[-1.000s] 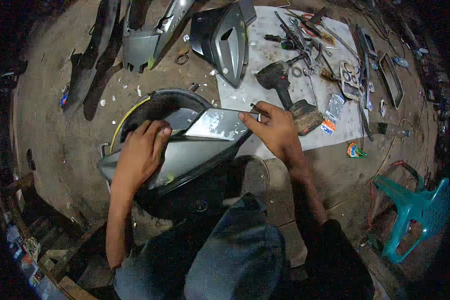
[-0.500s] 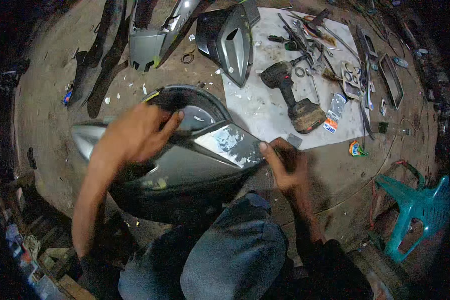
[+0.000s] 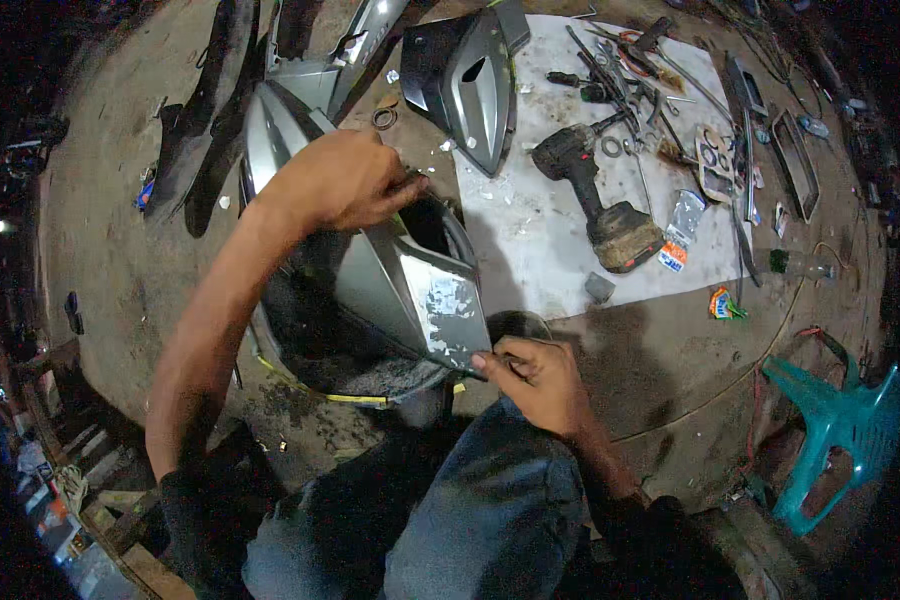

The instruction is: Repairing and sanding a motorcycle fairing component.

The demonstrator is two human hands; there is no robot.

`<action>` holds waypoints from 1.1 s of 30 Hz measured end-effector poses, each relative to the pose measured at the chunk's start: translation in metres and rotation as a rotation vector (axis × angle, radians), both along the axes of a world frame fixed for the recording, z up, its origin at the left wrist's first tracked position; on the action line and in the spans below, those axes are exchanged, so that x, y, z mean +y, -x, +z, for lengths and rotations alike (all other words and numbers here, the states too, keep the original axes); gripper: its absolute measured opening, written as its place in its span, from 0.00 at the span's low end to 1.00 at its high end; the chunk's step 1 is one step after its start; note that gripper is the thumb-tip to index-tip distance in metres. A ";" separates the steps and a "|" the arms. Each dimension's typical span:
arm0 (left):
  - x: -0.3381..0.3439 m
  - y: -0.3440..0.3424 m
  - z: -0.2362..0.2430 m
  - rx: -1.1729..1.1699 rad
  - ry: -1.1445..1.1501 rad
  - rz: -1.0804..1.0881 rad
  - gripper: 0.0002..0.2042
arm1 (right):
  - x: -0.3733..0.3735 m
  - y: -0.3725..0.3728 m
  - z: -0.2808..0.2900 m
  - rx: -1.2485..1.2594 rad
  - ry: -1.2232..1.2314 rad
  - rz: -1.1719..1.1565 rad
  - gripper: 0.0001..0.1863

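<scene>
A grey motorcycle fairing panel (image 3: 370,285) stands tilted in front of my knees, its dark hollow side partly showing. On its right arm is a patch of white, flaking sticker remains (image 3: 448,300). My left hand (image 3: 350,185) is closed over the panel's upper part, its fingers curled toward the opening; the fingertips are partly hidden. At the lower right tip of the panel, my right hand (image 3: 535,378) pinches the edge between thumb and bent fingers.
A white sheet (image 3: 515,260) on the floor carries a dirty cordless impact driver (image 3: 595,200), pliers, wrenches and a sachet. Other grey fairing pieces (image 3: 480,95) lie at the back. A teal plastic panel (image 3: 845,430) is at the right. Small white scraps dot the floor.
The fairing panel has been turned and tipped up, its left end swinging upward and its right tip coming down toward my knee. Both hands moved with it, the left upward, the right downward.
</scene>
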State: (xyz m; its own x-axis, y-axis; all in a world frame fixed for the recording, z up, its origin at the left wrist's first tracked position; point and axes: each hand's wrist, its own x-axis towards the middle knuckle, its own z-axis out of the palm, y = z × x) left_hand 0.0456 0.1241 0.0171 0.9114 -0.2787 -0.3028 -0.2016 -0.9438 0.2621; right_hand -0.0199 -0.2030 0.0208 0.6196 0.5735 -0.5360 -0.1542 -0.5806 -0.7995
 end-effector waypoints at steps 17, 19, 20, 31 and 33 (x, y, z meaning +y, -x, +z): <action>-0.006 0.059 -0.011 -0.593 0.451 0.730 0.24 | -0.014 -0.033 -0.017 0.050 -0.027 -0.190 0.18; -0.011 0.077 -0.024 -0.639 0.361 0.820 0.25 | -0.014 -0.045 -0.019 0.036 -0.035 -0.161 0.15; -0.014 0.086 -0.030 -0.689 0.265 0.911 0.26 | -0.011 -0.047 -0.018 0.036 -0.033 -0.162 0.15; 0.018 0.119 -0.036 -0.794 0.850 1.278 0.36 | 0.028 -0.040 -0.022 -0.029 -0.254 -0.304 0.07; 0.040 0.129 -0.034 -0.888 0.969 1.328 0.36 | 0.025 -0.041 -0.024 -0.063 -0.227 -0.273 0.08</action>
